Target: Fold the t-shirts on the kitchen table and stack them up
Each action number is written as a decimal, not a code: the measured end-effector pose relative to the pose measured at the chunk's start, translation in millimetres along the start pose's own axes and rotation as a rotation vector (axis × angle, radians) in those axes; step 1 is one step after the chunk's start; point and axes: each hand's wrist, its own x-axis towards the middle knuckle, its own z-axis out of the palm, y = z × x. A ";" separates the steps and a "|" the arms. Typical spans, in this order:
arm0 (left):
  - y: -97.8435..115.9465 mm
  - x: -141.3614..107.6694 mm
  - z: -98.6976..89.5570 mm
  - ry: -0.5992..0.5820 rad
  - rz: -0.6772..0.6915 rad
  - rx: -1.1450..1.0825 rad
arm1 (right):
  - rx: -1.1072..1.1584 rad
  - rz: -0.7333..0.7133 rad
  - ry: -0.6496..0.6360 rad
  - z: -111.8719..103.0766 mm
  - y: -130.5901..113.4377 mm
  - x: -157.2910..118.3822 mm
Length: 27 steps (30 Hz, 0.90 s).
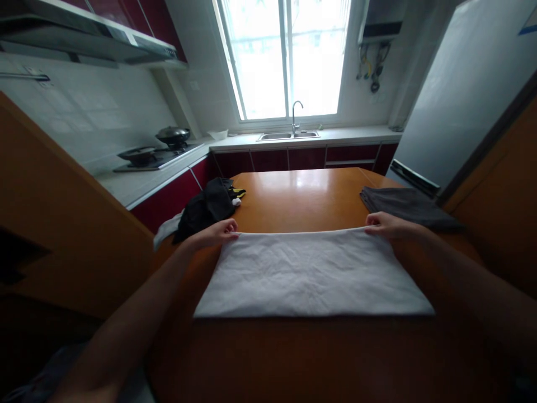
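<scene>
A white folded cloth lies spread in a wide flat shape on the wooden table, its surface lightly wrinkled. My left hand pinches the cloth's far left corner between thumb and fingers. At the far right corner, my right hand grips the same cloth in a similar pinch. The far edge runs nearly straight between both hands. Whether the cloth is a garment or a towel I cannot tell.
A heap of dark clothes lies on the table's left side, beside a pale cloth. Folded dark grey fabric rests at the right. Beyond stand a counter with a sink, a stove with pans, and a fridge.
</scene>
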 end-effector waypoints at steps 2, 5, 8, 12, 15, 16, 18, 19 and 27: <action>10.8 -4.2 -7.0 -0.008 0.014 -0.039 | 0.053 -0.039 -0.018 -9.0 -6.5 -3.8; 24.4 -9.5 -21.7 0.003 0.041 -0.034 | 0.038 -0.059 -0.068 -25.9 -18.3 -10.0; 32.9 -12.8 -42.5 0.134 0.098 0.041 | -0.028 -0.110 0.034 -47.8 -31.0 -15.3; 44.8 -24.1 -69.7 0.361 0.190 0.147 | -0.056 -0.212 0.318 -76.0 -47.9 -27.8; 58.4 -41.7 -79.2 0.518 0.205 0.187 | -0.080 -0.254 0.476 -85.5 -60.0 -44.6; 62.9 -48.6 -80.1 0.563 0.210 0.194 | -0.087 -0.275 0.507 -86.2 -63.8 -50.9; 70.1 -62.5 -79.7 0.629 0.223 0.194 | -0.085 -0.318 0.523 -85.5 -70.8 -63.8; 72.7 -69.4 -79.1 0.645 0.228 0.183 | -0.078 -0.337 0.510 -85.0 -74.0 -70.3; 82.1 -119.0 -90.5 0.646 0.219 -0.052 | 0.052 -0.283 0.507 -107.5 -87.7 -112.8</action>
